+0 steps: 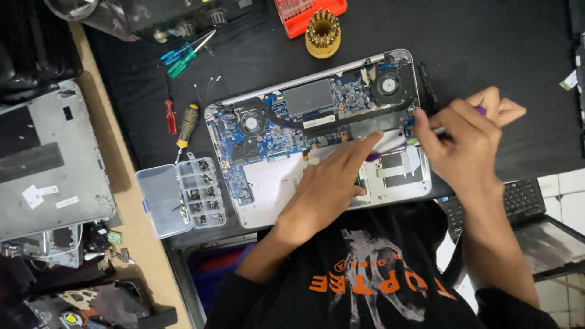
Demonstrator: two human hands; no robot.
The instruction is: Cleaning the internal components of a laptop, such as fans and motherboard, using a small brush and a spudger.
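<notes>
One opened laptop (317,134) (two fans (387,84)), four loose screwdrivers (187,125), one parts box (181,195).

The opened laptop (317,131) lies flat on the black mat (487,36), blue circuit board and two fans exposed. A thin purple-handled tool (396,145) lies slanted across the laptop's right part.

A blue motherboard (274,137) sits in a silver laptop chassis (399,189) on the black worktop (487,49), near an orange bit case (304,12), a yellow-handled screwdriver (187,123) and a clear, compartmented screw box (181,195).
</notes>
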